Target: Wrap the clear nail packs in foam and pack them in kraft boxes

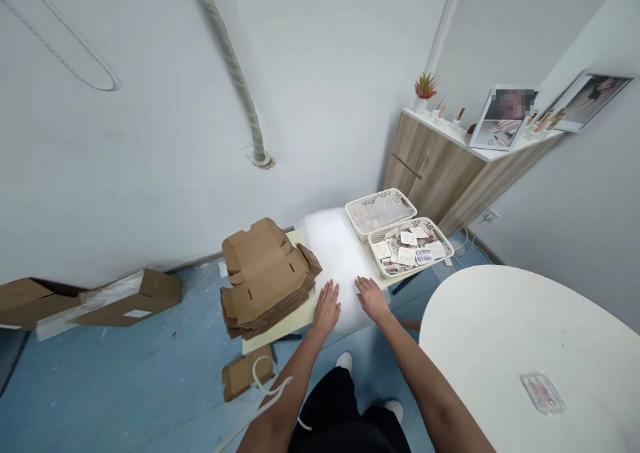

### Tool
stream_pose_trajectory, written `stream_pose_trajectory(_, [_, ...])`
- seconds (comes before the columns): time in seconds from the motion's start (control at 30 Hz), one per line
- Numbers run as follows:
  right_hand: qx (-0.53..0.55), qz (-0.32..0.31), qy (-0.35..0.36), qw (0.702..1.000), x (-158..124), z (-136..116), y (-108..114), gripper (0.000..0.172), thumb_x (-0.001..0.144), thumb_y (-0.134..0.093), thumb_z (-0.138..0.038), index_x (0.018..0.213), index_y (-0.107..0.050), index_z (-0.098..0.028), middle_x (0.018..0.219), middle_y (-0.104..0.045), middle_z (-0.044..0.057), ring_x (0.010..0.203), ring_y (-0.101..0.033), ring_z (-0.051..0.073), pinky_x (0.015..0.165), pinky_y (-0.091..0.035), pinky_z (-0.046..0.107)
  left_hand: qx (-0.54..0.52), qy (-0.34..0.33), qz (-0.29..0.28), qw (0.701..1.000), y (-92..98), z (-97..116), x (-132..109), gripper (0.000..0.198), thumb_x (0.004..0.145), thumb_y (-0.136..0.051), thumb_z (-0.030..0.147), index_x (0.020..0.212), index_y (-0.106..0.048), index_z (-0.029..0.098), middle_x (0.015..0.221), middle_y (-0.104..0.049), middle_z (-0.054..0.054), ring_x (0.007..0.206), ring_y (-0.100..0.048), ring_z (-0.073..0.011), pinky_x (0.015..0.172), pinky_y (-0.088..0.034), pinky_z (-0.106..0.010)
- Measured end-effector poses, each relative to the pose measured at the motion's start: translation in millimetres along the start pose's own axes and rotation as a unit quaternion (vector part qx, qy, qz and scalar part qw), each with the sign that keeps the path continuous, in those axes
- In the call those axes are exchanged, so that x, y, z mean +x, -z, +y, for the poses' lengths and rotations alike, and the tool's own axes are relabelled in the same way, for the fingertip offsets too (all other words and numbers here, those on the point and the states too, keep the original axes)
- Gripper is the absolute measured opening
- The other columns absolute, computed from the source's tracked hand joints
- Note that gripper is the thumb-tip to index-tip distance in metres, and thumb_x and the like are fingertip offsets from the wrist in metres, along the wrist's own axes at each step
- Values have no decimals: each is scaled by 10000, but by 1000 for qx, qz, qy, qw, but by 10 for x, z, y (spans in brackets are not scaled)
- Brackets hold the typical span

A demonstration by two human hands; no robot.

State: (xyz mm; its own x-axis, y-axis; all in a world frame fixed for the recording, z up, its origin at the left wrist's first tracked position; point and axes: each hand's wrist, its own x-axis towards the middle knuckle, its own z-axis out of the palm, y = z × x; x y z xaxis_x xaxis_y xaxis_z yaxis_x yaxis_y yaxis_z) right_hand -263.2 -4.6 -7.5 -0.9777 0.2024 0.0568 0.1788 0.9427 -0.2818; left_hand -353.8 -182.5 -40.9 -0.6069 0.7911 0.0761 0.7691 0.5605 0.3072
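White sheeting (334,243): laid on the desk (274,335), beneath both sets of fingers. Left fingers (327,294): extended, unclenched, grasping nothing, flat upon the sheeting. Right fingers (367,285): likewise, near its right edge. Brown cartons (267,273), flattened, stacked: left of the left fingers. White baskets (423,264), two: beyond the right fingers, the nearer containing packets (407,257).

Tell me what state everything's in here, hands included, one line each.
Left hand: open, palm down on the white sheet.
Right hand: open, palm down at the white sheet's right side.
White sheet: laid out flat.
Cardboard boxes: unfolded, stacked.
Near basket: filled with small packs.
Far basket: holding clear plastic items.
Cabinet: closed.
Clear pack: lying on the round table.
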Motion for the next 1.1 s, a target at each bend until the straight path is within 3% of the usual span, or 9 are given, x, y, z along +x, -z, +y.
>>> stream_pose_trajectory(0.1, [-16,-33,19,999,249,-45,-19,467,868,-476,-115,1332,-524,-137,1390,-544,130,1291,-469,252,1107,-324,435,-2,-17,-8,1000,-20,-136,134,590,901,-332,149,1487,-259,159,1535,-357,-122,1437,-289,-227,1149,-319,-460])
stream_pose_trajectory(0.23, [-40,-61,37,997,455,-50,-46,415,854,-507,-109,1258,-580,-168,1337,-582,137,1247,-505,266,1087,-336,452,17,-39,-41,998,-9,-219,297,535,902,-344,134,1436,-368,153,1437,-491,-117,1360,-414,-212,1130,-360,-392])
stream_pose_trajectory(0.47, [-65,-96,41,992,670,-56,-41,295,871,-414,-41,955,-667,-166,1018,-701,118,979,-631,236,1003,-390,371,52,-15,-75,996,176,-177,474,414,863,-372,15,1182,-572,184,1183,-629,-104,1122,-576,-225,899,-526,-343])
stream_pose_trajectory(0.57, [-49,-82,17,995,711,-98,38,259,864,-423,-57,959,-641,-159,944,-704,108,919,-637,228,971,-407,362,50,-10,-87,995,293,-155,542,314,883,-368,24,1021,-603,180,1024,-657,-92,997,-623,-222,824,-546,-336])
stream_pose_trajectory(0.63, [-31,-50,23,998,695,-123,115,248,866,-445,-103,1040,-615,-150,1017,-698,110,989,-621,233,1010,-386,390,47,-20,-76,996,371,-126,579,278,903,-372,41,1004,-591,179,1025,-661,-85,991,-631,-215,825,-547,-335])
stream_pose_trajectory(0.77, [-11,18,60,998,545,-90,267,390,860,-498,-157,1247,-545,-157,1316,-595,121,1260,-487,260,1133,-253,498,9,-74,17,997,501,29,600,250,947,-373,95,1075,-569,182,1145,-662,-93,1061,-633,-204,917,-529,-366])
stream_pose_trajectory(0.87, [-17,44,35,998,320,41,357,355,880,-461,-112,1198,-605,-181,1305,-615,107,1275,-487,255,1137,-250,525,-39,-127,69,989,551,254,562,256,965,-361,126,1095,-571,196,1133,-683,-86,1022,-658,-194,969,-516,-397])
stream_pose_trajectory(0.97, [-27,70,2,997,-38,245,445,334,890,-446,-94,1126,-656,-202,1238,-662,91,1252,-514,252,1132,-260,550,-88,-177,75,977,549,573,488,272,969,-352,134,1096,-583,201,1129,-693,-76,1014,-665,-187,979,-520,-394])
stream_pose_trajectory(1.1, [-56,108,-47,991,-739,551,585,323,870,-481,-90,1105,-667,-211,1252,-659,72,1283,-488,266,1144,-224,593,-137,-255,34,957,437,1117,346,309,963,-347,126,1134,-596,192,1158,-688,-78,1070,-651,-191,992,-517,-390])
